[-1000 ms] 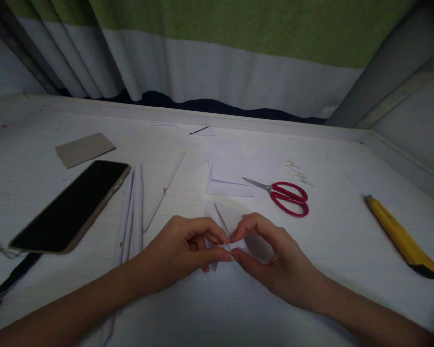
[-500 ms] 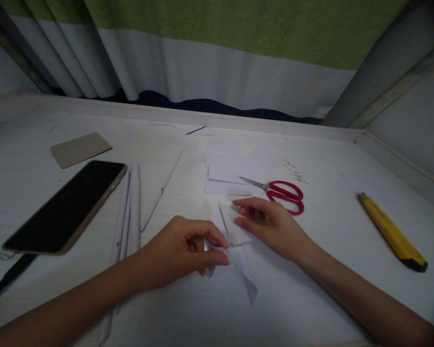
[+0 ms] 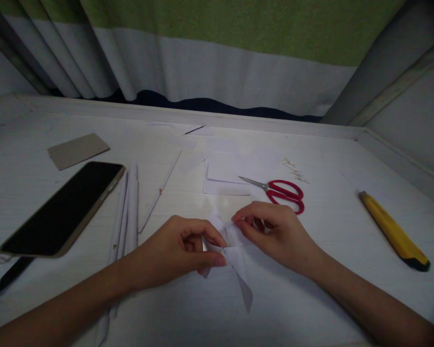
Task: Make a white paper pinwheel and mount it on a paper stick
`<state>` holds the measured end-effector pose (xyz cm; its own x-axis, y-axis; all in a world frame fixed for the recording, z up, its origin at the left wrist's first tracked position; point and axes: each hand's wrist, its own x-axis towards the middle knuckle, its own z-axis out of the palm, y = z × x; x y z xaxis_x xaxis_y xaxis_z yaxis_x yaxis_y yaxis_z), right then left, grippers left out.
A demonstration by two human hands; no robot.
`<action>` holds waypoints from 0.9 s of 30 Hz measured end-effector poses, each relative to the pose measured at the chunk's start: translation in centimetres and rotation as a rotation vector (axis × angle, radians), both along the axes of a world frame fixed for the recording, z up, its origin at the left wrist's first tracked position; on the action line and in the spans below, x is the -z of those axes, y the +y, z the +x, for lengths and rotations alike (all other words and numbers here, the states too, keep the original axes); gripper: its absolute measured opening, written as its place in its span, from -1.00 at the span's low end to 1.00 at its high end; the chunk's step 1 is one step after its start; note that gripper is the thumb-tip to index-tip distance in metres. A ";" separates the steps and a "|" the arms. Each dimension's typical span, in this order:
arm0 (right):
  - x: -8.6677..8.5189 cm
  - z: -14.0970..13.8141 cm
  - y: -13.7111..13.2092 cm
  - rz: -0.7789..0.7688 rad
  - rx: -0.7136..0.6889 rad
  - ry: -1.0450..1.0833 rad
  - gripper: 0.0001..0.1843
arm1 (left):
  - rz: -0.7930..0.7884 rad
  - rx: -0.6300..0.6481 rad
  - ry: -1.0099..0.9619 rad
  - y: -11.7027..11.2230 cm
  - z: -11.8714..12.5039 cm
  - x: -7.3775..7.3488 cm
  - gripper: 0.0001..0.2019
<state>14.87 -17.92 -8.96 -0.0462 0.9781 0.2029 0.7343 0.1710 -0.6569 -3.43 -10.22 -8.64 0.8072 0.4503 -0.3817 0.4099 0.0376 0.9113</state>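
A white paper piece with cut, folded flaps (image 3: 241, 272), shaped like a pinwheel, is held just above the table in front of me. My left hand (image 3: 193, 246) pinches it near its middle between thumb and forefinger. With thumb and fingertips together, my right hand (image 3: 271, 231) grips an upper-right flap of the same paper. One pointed flap hangs down towards me. Part of the paper is hidden behind the fingers. Just beyond my right hand lie red-handled scissors (image 3: 284, 189), their blades pointing left.
Rolled white paper sticks (image 3: 132, 207) lie left of my left hand, beside a phone (image 3: 65, 207) resting over a black pen (image 3: 10, 277). A thin stick (image 3: 161, 190), paper sheets (image 3: 226, 168) and grey card (image 3: 78, 151) lie farther back. A yellow cutter (image 3: 394, 231) is at right.
My right hand has closed its fingers on the upper-right flap and bent it up and inward. My left hand keeps its pinch on the paper's middle.
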 end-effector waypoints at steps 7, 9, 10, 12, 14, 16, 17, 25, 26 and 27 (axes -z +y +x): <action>-0.6 -0.8 -0.4 -0.087 0.051 0.005 -0.89 | 0.024 0.002 -0.017 0.0 -0.1 0.2 -0.81; -0.6 -1.0 -0.5 -0.110 0.075 0.024 -0.82 | 0.030 -0.002 -0.040 -0.1 -0.1 0.3 -0.81; -0.6 -1.1 -0.5 -0.122 0.092 0.036 -0.79 | 0.031 -0.001 -0.042 -0.1 -0.1 0.3 -0.81; -0.4 -1.2 -0.5 -0.144 0.117 0.061 -0.79 | 0.023 0.005 -0.028 -0.1 -0.1 0.2 -0.82; -0.2 -1.3 -0.5 -0.158 0.137 0.091 -0.82 | 0.002 0.012 -0.014 -0.2 0.0 0.0 -0.82; 0.0 -1.4 -0.6 -0.176 0.146 0.132 -0.86 | -0.003 0.014 -0.014 -0.2 0.0 -0.2 -0.82; 0.1 -1.4 -0.7 -0.185 0.146 0.155 -0.88 | 0.007 0.013 -0.017 -0.2 0.1 -0.2 -0.82; 0.1 -1.6 -0.7 -0.249 0.125 0.380 -0.88 | 0.042 0.018 -0.030 -0.2 0.1 -0.1 -0.84; 0.0 -1.6 -0.7 -0.259 0.117 0.411 -0.88 | 0.056 0.017 -0.037 -0.3 0.1 -0.1 -0.84; -0.1 -1.6 -0.7 -0.265 0.105 0.434 -0.89 | 0.072 0.015 -0.043 -0.2 0.1 -0.1 -0.85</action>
<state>13.25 -18.59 -8.89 0.0888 0.9933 -0.0737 0.3886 -0.1027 -0.9157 -3.36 -10.46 -8.53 0.8291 0.4633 -0.3131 0.3700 -0.0348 0.9284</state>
